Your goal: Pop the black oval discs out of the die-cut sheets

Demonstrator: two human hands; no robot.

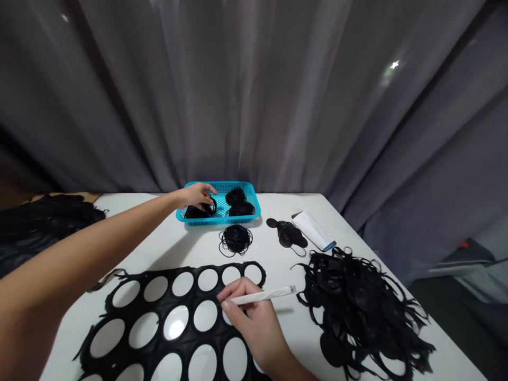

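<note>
My left hand (198, 195) reaches into the blue basket (257, 207) at the back of the table, its fingers closed on a black ring (214, 205). More thin black rings lie bunched in the basket under and beside that hand. Low in the middle, my right hand (256, 323) grips a slim white-wrapped stick-like tool (264, 295), whose other end points right. Its kind I cannot make out. Below the right hand lies a black sheet (154, 296) with rows of large round holes.
A bundle of black rings (237, 239) sits before the basket. Right of it are black discs (291, 234) and a white packet (313, 230). A tangled heap of black strips (357, 307) covers the right side; another dark heap (51, 217) is at left. Grey curtains (246, 95) hang behind.
</note>
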